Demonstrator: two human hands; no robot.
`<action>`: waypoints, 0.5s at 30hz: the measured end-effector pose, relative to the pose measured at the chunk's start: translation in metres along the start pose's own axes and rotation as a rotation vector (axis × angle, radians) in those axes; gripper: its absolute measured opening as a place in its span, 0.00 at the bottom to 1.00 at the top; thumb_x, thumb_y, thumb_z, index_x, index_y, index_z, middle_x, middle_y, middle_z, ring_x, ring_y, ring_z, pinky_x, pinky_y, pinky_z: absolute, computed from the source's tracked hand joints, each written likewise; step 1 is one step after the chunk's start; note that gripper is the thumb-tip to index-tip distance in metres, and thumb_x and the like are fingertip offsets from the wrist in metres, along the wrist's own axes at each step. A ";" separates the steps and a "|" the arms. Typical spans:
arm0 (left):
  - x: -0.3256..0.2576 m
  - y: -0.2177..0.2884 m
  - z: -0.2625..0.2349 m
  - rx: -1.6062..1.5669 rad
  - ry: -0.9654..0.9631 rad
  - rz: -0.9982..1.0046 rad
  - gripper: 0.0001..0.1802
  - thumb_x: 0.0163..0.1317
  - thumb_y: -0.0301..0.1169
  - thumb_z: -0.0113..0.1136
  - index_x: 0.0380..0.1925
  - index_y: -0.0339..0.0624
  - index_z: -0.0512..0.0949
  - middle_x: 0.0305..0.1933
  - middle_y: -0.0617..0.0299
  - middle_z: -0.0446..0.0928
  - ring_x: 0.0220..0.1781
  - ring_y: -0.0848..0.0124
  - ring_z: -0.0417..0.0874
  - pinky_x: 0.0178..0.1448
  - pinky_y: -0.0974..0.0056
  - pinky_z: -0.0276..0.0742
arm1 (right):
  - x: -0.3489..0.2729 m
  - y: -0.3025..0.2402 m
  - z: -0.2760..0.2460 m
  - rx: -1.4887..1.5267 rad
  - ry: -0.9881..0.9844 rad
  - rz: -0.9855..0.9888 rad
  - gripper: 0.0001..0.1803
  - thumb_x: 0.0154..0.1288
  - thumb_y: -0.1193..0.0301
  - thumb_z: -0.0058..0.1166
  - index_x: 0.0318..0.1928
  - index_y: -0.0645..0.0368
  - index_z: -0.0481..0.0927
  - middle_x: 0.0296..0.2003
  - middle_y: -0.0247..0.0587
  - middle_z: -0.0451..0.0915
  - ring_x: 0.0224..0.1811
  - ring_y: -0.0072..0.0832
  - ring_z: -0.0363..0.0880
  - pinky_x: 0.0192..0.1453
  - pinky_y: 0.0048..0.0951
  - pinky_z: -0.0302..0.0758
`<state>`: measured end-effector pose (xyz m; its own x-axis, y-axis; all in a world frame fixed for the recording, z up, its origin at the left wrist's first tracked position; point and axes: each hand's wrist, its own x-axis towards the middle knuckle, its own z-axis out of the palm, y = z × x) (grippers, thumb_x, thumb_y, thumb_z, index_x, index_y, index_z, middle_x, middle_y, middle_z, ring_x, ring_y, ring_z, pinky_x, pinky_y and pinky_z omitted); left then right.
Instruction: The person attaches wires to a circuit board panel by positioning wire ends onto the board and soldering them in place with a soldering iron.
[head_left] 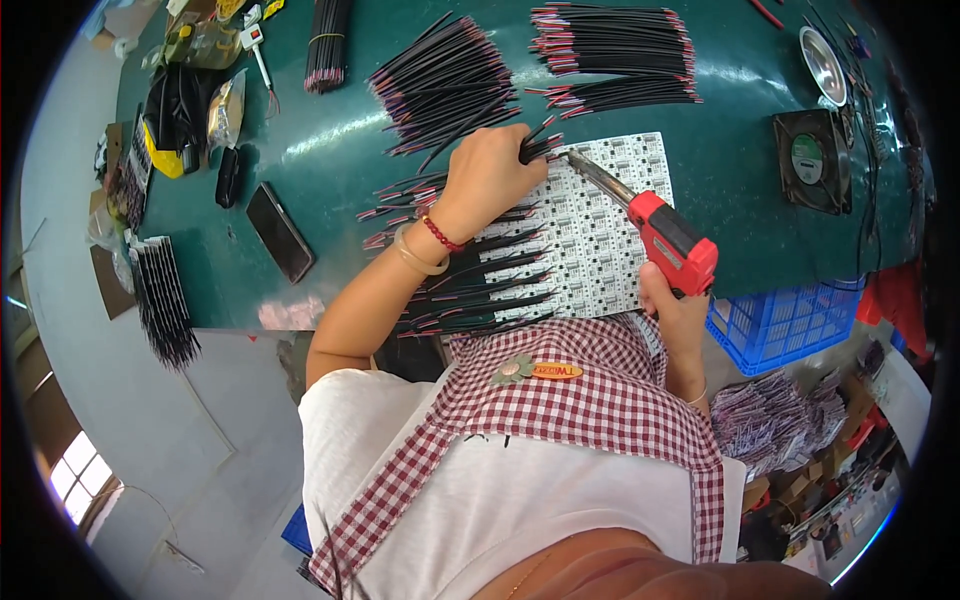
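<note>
My left hand (488, 172) is closed on a few black cables (538, 147) with coloured wire ends, above the upper left of a white circuit board panel (605, 250). In my right hand (676, 312) is a red and black soldering gun (672, 240), gripped by its handle. Its metal tip reaches up and left to the panel's top edge, close to the cable ends beside my left fingers. More black cables (470, 283) lie in rows along the panel's left side, their ends over the board. My left forearm covers part of them.
Loose piles of black cables (445, 85) (615, 45) and a tied bundle (327, 45) lie on the green table (720, 150). A phone (280, 232) is at left, a fan (812, 160) and metal bowl (823, 66) at right. A blue crate (785, 325) stands below the right edge.
</note>
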<state>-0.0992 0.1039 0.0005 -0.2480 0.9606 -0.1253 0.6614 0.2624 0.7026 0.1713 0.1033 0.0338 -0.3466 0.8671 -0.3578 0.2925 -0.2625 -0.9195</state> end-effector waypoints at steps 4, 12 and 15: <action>0.001 -0.001 0.001 0.002 0.000 0.002 0.13 0.49 0.33 0.60 0.19 0.32 0.73 0.16 0.46 0.72 0.22 0.48 0.74 0.30 0.53 0.70 | -0.002 -0.008 0.001 0.077 0.034 0.029 0.11 0.64 0.74 0.54 0.45 0.66 0.77 0.19 0.31 0.72 0.17 0.14 0.66 0.21 0.18 0.63; 0.003 -0.003 -0.001 0.011 -0.015 0.025 0.13 0.50 0.33 0.60 0.20 0.31 0.74 0.15 0.46 0.72 0.19 0.50 0.74 0.28 0.55 0.70 | -0.004 -0.007 -0.001 0.075 0.015 0.071 0.13 0.64 0.73 0.54 0.47 0.67 0.76 0.20 0.30 0.72 0.17 0.14 0.65 0.22 0.18 0.63; 0.003 -0.006 -0.001 -0.082 -0.039 0.033 0.13 0.52 0.32 0.59 0.22 0.30 0.75 0.16 0.46 0.72 0.17 0.53 0.73 0.27 0.56 0.69 | -0.005 -0.003 -0.002 0.048 0.000 0.053 0.12 0.65 0.73 0.54 0.46 0.66 0.76 0.20 0.30 0.72 0.17 0.14 0.66 0.22 0.18 0.63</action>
<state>-0.1045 0.1054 -0.0038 -0.1985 0.9719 -0.1268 0.6079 0.2235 0.7619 0.1740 0.1009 0.0381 -0.3319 0.8512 -0.4066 0.2677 -0.3284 -0.9058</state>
